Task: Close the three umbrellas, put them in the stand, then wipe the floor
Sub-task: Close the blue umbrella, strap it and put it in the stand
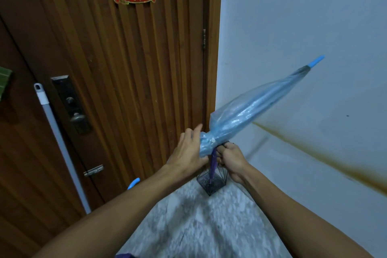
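A folded light-blue translucent umbrella (251, 109) points up and to the right, its blue tip near the white wall. My left hand (188, 153) wraps around its gathered lower end, fingers over the canopy by the strap. My right hand (230, 161) grips the umbrella from below, on the shaft or the strap; I cannot tell which. Its blue curved handle (133, 183) shows under my left forearm. Below my hands stands a black wire umbrella stand (211, 184) in the corner, with a purple umbrella (213, 165) upright inside it.
A brown slatted wooden door (125, 79) with a lock plate fills the left. A grey mop pole (60, 142) leans against it. The white wall (303, 37) with a brown stain is on the right. A marbled floor (199, 226) lies below; something purple shows at the bottom edge.
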